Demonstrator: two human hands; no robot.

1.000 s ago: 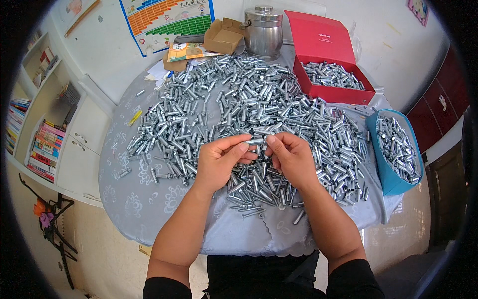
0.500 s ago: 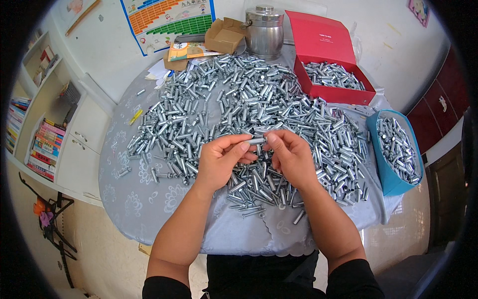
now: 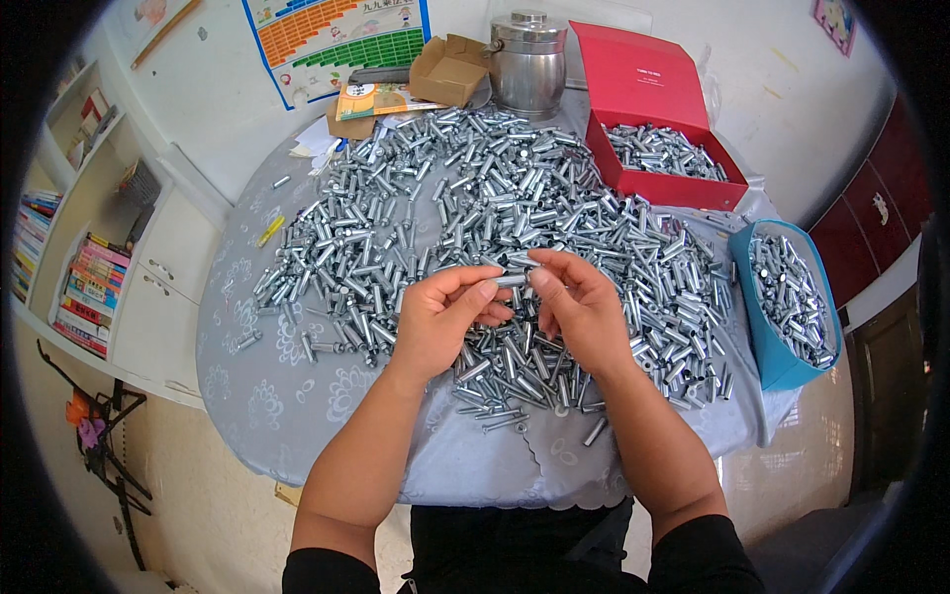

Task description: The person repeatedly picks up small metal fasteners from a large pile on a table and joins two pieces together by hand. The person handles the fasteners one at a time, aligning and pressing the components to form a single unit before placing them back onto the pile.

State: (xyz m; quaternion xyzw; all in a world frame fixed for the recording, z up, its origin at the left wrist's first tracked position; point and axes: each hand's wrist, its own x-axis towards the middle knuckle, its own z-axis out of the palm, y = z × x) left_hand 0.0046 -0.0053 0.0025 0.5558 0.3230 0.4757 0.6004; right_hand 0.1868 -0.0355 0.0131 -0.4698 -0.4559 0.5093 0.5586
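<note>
Left of steel pot (image 3: 529, 64), you see dark characters on wall poster (image 3: 346, 54); also on yellow-orange booklet (image 3: 371, 104), lower. Right of pot, small pale print on red box lid (image 3: 633, 94). Far left of pot, book spines (image 3: 91, 289): lettering too small.

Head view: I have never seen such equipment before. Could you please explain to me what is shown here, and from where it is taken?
There is no robot here, only a person's two bare hands. A wide fisheye camera on the person's head looks down, so the forearms come in from below and the edges look curved. The left hand pinches a small silvery metal piece in its fingers. The right hand is at the piece's other end; whether it grips is hard to tell. Around them, many similar pieces lie heaped on a cloth-covered table. More fill an open red box and a blue bin at the picture's right.
</note>
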